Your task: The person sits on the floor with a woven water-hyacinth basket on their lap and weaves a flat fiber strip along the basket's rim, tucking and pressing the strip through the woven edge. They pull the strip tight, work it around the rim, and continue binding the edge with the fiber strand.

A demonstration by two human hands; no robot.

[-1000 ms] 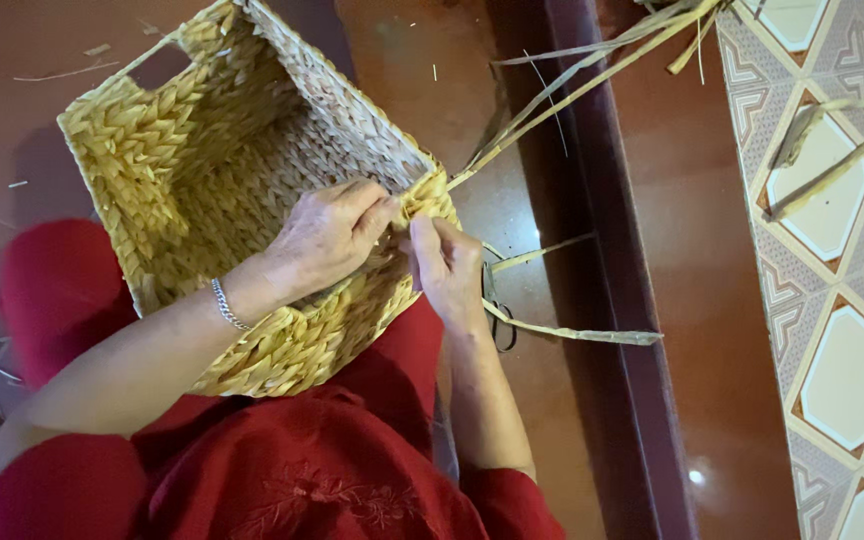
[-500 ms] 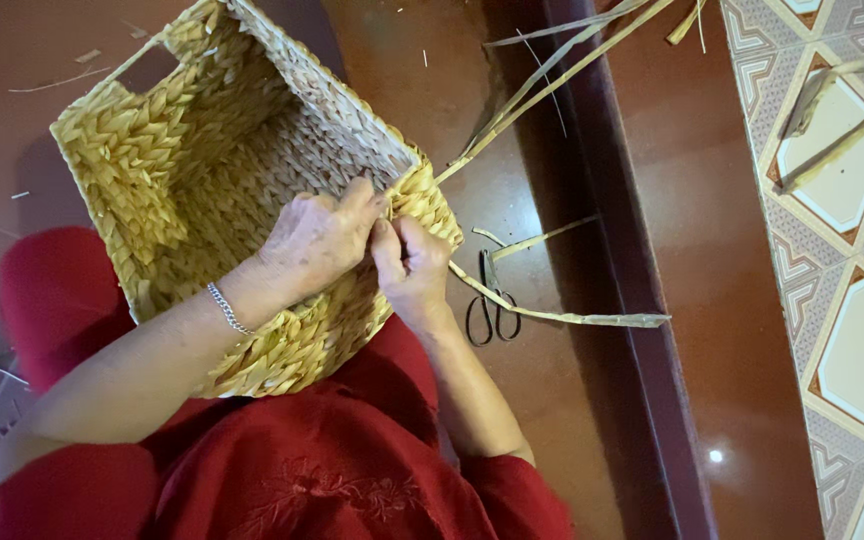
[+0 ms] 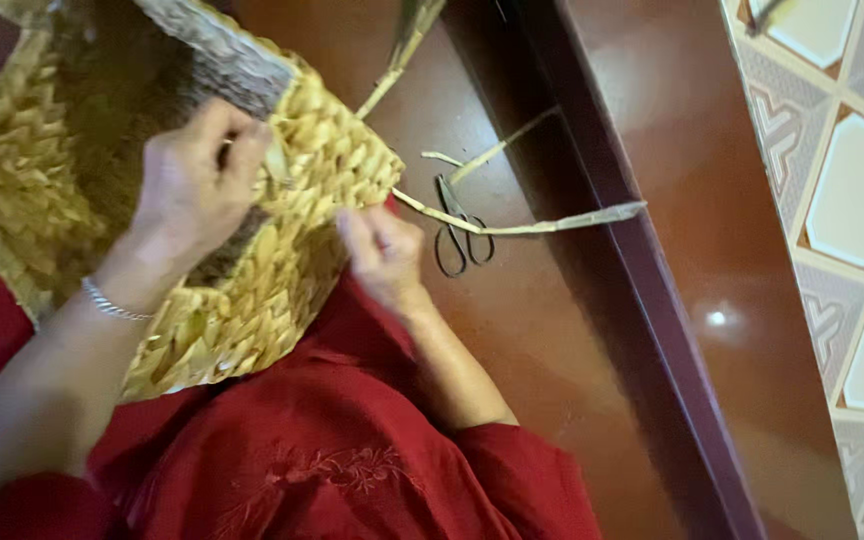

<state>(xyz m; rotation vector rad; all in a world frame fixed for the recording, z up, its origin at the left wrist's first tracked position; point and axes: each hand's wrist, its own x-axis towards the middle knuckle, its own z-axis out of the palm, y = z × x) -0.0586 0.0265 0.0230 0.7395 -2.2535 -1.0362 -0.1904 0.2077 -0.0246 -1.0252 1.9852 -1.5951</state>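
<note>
We find the woven basket on the red-clothed lap. Left hand has fingers curled over its rim, gripping the weave. Right hand pinches a straw strand at the basket's corner. Scissors lie on the floor nearby.

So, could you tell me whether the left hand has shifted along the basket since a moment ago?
Yes. The left hand has moved away from the basket corner where the loose strip comes out, and now grips the rim further along, apart from the right hand.
</note>
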